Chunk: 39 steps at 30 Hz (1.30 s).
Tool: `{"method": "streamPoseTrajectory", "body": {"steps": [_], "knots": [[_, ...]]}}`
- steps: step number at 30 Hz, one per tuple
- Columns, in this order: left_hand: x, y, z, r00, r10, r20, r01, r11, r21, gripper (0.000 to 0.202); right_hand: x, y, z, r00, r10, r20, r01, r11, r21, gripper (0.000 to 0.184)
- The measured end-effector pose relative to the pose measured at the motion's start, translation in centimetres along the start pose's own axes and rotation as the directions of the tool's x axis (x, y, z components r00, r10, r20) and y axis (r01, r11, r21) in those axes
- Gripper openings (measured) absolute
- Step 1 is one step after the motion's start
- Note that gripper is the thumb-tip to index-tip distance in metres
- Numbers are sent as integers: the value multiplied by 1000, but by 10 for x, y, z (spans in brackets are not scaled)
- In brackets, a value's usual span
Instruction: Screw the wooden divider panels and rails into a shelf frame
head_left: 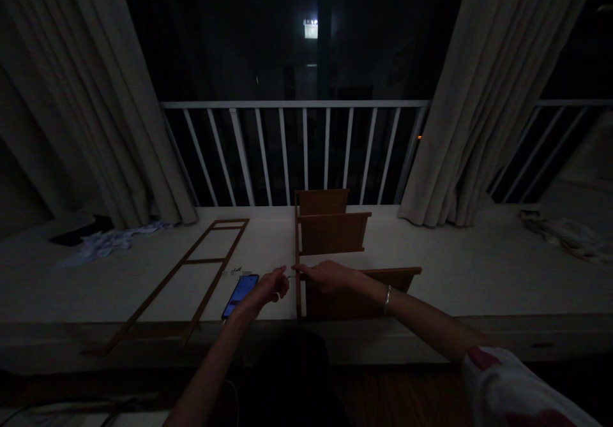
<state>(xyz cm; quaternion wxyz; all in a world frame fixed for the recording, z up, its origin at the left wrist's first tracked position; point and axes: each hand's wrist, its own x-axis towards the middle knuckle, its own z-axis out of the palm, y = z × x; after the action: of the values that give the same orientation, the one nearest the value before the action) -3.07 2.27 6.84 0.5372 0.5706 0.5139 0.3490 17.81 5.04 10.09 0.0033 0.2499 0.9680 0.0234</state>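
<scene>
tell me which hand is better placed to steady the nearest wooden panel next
Probably the right hand: it lies mostly on the same side of the long rail as the nearest panel, its forearm crossing that panel in view. The left hand is across the rail, near the phone.

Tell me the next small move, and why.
Probably bring the left hand to the long, thin brown wooden rail: the right hand has its extended finger at it, while the left stops just short. Finer detail between them is too dark to tell.
</scene>
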Motion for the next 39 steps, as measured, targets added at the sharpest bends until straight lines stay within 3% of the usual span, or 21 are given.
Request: {"method": "streamPoseTrajectory", "body": {"steps": [3,8,14,19,24,29,39], "knots": [[4,-3,7,997,-53,62,59,994,-92,32,-1,-1,-1,1000,11,7,-11,1000,-18,74],[10,-9,13,998,-56,23,59,989,-136,21,-1,0,0,1000,4,10,-3,1000,-27,77],[11,-15,13,991,123,57,-115,985,-128,18,1,3,3,1000,2,-4,-2,1000,-14,77],[5,-17,17,971,237,3,-237,970,47,20,3,7,6,1000,-29,-7,29,1000,-6,74],[-2,-17,23,967,232,-102,-205,954,220,27,5,9,5,1000,-31,-4,31,999,-23,76],[-5,-22,27,960,218,-177,-176,958,226,34,6,7,3,1000,-10,23,11,999,-43,75],[1,-30,36,919,346,-190,-306,928,214,28,6,6,3,1000,-10,19,11,999,-47,78]]}}
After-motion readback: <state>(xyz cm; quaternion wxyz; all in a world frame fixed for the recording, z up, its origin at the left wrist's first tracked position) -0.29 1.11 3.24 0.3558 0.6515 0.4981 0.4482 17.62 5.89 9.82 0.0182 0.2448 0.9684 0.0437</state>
